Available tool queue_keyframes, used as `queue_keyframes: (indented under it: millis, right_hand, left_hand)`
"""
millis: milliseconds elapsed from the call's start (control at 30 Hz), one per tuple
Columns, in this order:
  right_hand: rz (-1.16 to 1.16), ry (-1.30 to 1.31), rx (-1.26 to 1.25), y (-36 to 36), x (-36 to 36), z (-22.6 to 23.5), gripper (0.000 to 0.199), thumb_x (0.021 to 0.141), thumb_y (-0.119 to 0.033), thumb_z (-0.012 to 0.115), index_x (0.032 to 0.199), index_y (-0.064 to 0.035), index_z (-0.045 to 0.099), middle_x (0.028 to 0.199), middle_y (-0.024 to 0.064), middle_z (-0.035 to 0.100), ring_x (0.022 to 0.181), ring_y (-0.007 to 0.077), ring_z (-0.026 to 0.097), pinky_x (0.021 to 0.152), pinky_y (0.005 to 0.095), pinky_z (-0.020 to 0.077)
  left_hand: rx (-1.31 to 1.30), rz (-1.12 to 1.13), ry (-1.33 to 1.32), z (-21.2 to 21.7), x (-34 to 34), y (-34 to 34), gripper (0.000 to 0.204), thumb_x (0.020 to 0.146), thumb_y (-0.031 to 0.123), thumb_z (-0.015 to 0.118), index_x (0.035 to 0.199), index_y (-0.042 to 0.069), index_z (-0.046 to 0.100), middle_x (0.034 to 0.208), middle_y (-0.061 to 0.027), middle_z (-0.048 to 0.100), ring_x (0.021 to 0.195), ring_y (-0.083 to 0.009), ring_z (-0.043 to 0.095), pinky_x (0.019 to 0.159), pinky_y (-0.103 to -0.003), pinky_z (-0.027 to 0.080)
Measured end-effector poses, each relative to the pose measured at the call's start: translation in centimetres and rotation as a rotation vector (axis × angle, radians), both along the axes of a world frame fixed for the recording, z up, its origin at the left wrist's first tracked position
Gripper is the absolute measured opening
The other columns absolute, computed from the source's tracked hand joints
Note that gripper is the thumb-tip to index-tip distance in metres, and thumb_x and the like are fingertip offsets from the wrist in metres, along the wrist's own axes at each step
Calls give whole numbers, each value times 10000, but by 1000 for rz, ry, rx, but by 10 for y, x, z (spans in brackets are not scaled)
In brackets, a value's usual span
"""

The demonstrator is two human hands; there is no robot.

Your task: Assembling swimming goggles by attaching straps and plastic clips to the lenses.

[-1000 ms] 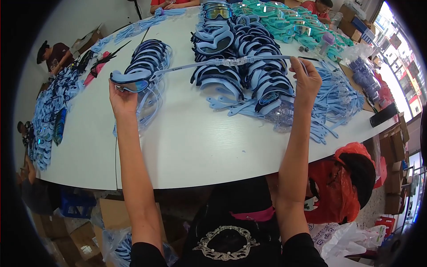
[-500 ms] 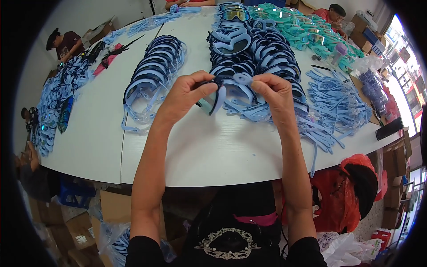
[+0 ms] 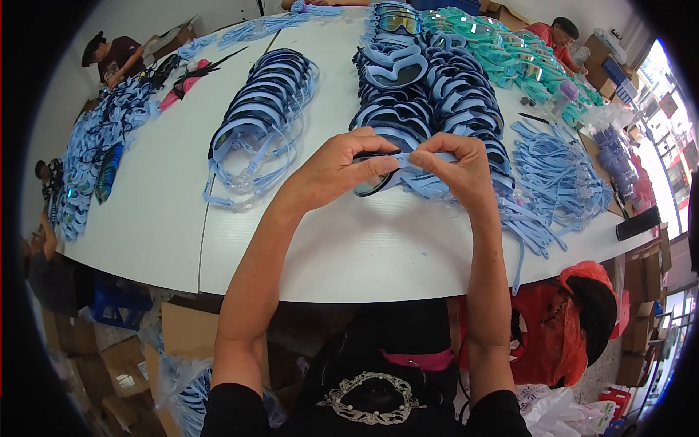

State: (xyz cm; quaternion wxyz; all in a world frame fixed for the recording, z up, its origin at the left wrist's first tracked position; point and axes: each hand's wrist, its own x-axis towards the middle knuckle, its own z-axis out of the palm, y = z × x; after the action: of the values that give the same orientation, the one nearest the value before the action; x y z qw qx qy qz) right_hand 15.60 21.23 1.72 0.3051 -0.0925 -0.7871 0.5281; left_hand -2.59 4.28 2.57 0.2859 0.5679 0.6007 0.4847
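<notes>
Between thumb and fingers, my left hand (image 3: pixel 357 166) pinches the edge of a dark-framed swim goggle (image 3: pixel 373 185) with a light-blue inner seal. My right hand (image 3: pixel 455 162) pinches a light-blue strap (image 3: pixel 429 157) by its end. Strap end and goggle edge meet between my fingertips, above the table; whether they are joined is hidden by the thumbs. Just beyond my hands stand stacked rows of blue goggles (image 3: pixel 464 95). A pile of loose blue straps (image 3: pixel 557 171) lies to the right of my right hand.
Another row of strapped goggles (image 3: pixel 266 102) stands left on the white table (image 3: pixel 349 255). Green goggles (image 3: pixel 502 51) cover the far right, and a blue heap (image 3: pixel 109 138) the far left. A black cylinder (image 3: pixel 638 223) lies near the right edge. Co-workers sit around the table.
My hands have come together, bringing the strap end against the goggle's edge. The goggle has shifted right and turned. The whole view has shifted slightly.
</notes>
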Motion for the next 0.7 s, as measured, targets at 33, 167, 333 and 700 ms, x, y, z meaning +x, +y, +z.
queue_keyframes:
  millis: [33,167,333,700]
  right_hand:
    - [7,-14,1,-2,0,2,158,892,-132,847,860,7,778,773,-12,734,711,32,616,613,194,453]
    - [-3,3,64,-9,-1,3,144,875,-114,841,823,-10,756,728,-2,705,665,55,610,594,216,443]
    - [-402,242,790,-33,-15,-7,223,832,-92,838,713,-42,656,641,50,595,545,163,547,516,317,382]
    - [-506,131,203,-15,-41,-34,342,983,-195,736,758,37,622,565,60,444,548,106,380,516,324,353]
  left_hand:
    - [-3,-5,14,0,0,0,406,966,321,774,1207,-5,750,1001,-47,574,921,-161,553,804,-293,455]
    - [55,-29,66,0,1,1,355,965,286,769,1156,-13,763,923,-54,573,890,-176,554,790,-303,456]
    - [177,68,34,-16,18,8,237,919,229,801,965,-2,780,827,-32,532,762,-151,512,668,-330,414]
    - [197,135,-111,-30,24,19,226,909,181,806,893,-22,707,815,13,510,744,-93,471,675,-285,382]
